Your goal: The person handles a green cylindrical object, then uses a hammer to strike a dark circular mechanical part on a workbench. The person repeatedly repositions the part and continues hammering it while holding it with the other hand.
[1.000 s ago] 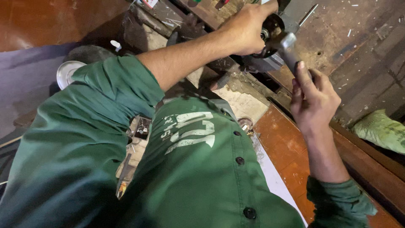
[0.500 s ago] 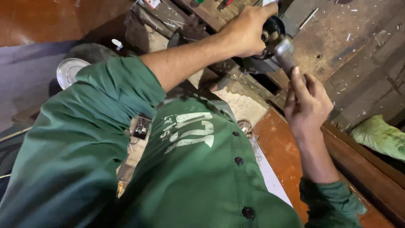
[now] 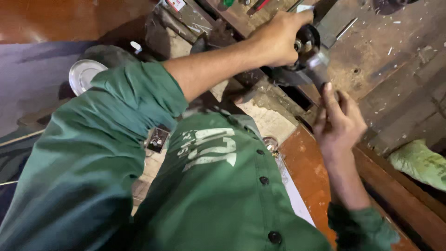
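Note:
My left hand (image 3: 278,39) reaches across my green shirt to the top of the view and grips a black round tool body (image 3: 307,42) on the workbench. A grey metal piece (image 3: 319,61) sticks out just below that tool. My right hand (image 3: 341,122) comes up from the lower right. Its fingers are curled at the lower end of the metal piece, and the fingertips touch it. What lies under the tool is hidden by my left hand.
The scuffed wooden workbench (image 3: 395,51) carries chips and small debris. A round metal lid (image 3: 83,74) lies at the left on the floor. A pale green cloth (image 3: 420,162) sits at the right edge. An orange-brown board (image 3: 306,167) runs beneath my right wrist.
My right hand has slid slightly down and its fingers have curled closer around the end of the metal piece. My left hand keeps its grip on the black tool.

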